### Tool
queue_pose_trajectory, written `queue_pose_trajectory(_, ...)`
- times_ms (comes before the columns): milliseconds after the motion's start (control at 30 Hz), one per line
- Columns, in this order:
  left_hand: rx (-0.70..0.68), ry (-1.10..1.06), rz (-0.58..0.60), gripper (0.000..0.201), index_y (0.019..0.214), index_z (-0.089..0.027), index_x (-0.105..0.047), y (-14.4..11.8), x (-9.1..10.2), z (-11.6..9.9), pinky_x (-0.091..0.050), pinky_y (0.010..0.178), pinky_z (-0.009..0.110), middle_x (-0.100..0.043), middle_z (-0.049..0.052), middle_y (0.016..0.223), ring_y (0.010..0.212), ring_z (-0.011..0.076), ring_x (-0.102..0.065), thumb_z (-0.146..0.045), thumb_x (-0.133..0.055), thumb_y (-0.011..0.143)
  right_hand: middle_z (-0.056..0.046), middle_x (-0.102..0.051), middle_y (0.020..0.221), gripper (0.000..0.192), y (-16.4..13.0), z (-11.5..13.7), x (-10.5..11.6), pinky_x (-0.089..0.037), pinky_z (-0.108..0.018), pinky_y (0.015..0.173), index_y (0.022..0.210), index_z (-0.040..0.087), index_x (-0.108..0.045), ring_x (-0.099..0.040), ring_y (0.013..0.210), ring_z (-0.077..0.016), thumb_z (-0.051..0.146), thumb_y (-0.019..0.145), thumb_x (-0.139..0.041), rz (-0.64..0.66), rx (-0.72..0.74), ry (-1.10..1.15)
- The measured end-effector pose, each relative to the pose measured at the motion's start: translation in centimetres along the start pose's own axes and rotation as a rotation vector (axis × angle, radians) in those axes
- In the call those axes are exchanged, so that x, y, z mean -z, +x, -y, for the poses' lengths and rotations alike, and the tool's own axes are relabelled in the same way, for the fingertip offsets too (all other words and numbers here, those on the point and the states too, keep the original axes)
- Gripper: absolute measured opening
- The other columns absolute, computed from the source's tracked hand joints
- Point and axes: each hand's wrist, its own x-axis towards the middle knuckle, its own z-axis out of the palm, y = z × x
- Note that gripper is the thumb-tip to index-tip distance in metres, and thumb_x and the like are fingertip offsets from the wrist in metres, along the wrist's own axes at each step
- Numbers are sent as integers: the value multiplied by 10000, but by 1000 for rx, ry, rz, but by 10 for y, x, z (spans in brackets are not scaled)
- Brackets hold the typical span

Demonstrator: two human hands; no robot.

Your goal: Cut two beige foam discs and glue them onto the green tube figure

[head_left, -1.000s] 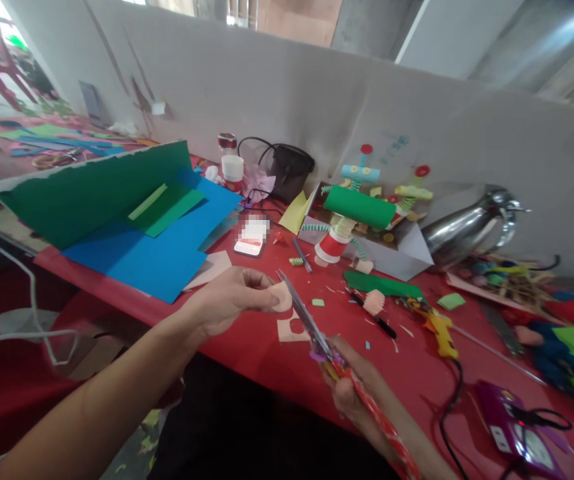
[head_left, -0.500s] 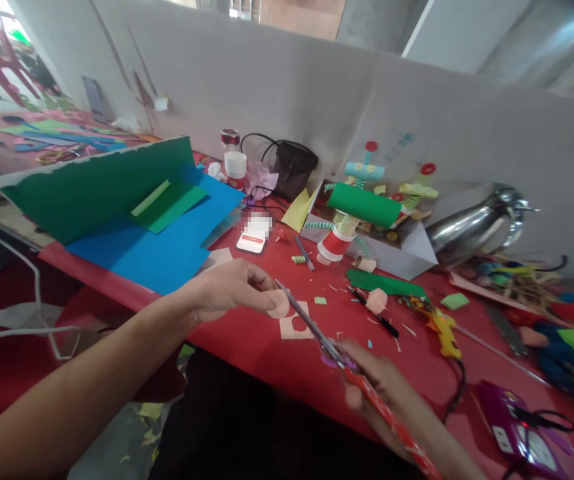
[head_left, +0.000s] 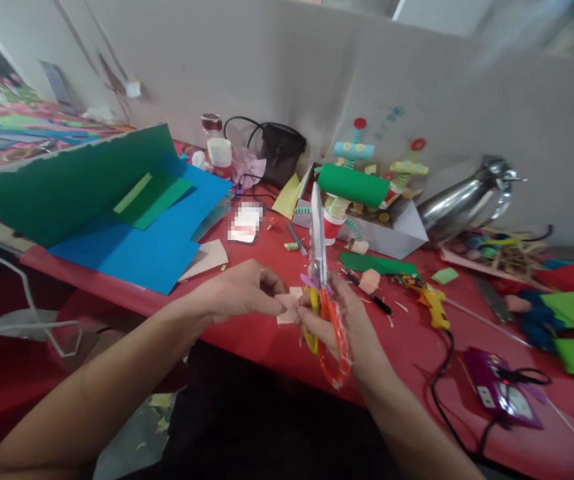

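My right hand (head_left: 349, 327) is closed round the handles of a pair of scissors (head_left: 319, 247), which have orange and yellow grips. Their blades are together and point up and away from me. My left hand (head_left: 244, 290) is in a pinch beside it, at a small piece of peach paper that is mostly covered by the fingertips. On the table just behind the fingers lies a peach paper scrap (head_left: 285, 319), partly hidden by both hands.
Green and blue boards (head_left: 131, 257) occupy the left, with a phone (head_left: 245, 223) beside them. A cup-and-paper figure (head_left: 354, 185) stands by a white box (head_left: 391, 239). On the right are a yellow glue gun (head_left: 435, 308), a steel jug (head_left: 459, 203) and a purple device (head_left: 499, 387).
My right hand has turned the scissors from slanting across the peach paper to pointing upward, with the blades raised. Both hands are closer together, and the view has shifted slightly.
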Motion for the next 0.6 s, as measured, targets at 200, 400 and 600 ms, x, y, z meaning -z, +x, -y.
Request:
queue_pose_trajectory(200,-51,-690,-311,255,896,-173,-755,-10,-50,25,-520,808,299,-760,66,898,832,190,-693,-269,-834,674,43,-663,825,380,1,-13,-14,-603,-290,670,1034,257,-537,-690,700,-145,270,735,-771,-254,83,106)
queue_pose_trajectory(400,-132,-1008,-550,125,741,-163,-744,-9,-77,31,-524,731,229,-726,13,729,687,113,-654,-236,-834,695,18,-659,857,434,-2,-18,-21,-595,-334,728,1094,257,-532,-677,723,-164,379,758,-778,-251,3,112)
queue_pose_trajectory(600,-159,-1023,-587,120,676,-166,-732,-7,-56,22,-538,831,253,-700,-3,760,792,120,-657,-193,-849,667,-47,-646,901,563,-37,-37,-8,-522,-323,605,1210,238,-546,-613,695,-190,673,854,-573,-30,-126,152)
